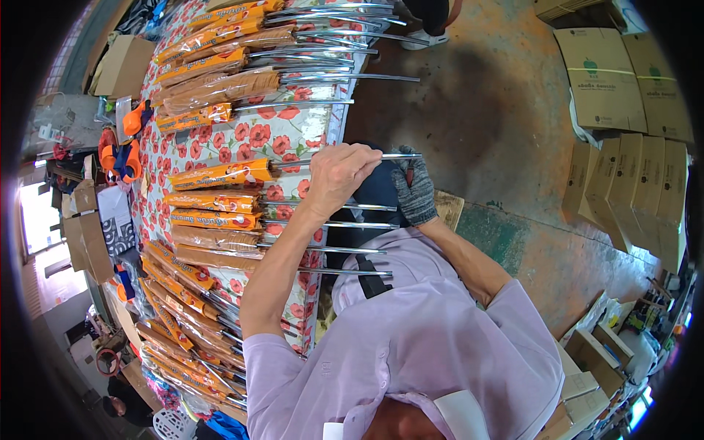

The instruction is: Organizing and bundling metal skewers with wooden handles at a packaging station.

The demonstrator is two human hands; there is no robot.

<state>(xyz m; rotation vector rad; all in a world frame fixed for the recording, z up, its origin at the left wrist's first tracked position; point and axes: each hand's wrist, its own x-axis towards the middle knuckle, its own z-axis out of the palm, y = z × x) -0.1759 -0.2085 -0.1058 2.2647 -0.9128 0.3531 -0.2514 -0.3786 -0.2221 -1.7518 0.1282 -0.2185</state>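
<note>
While the person leans over the surface (293, 143), covered in a glossy cloth printed with red flowers, the bare left hand (339, 176) is curled shut around a thin, shiny metal rod (392, 155). That rod runs crosswise, its free end pointing right past the edge of the surface, its other end inside a crinkly orange plastic sleeve (220, 174). The right hand (416, 194), in a grey knitted glove, sits just below the rod's free end; whether it grips anything cannot be told. Four more sleeved rods (323, 249) lie parallel below it, side by side. Further bundles fan out at top and lower left. Flat cardboard boxes (623, 73) rest on the concrete floor.
</note>
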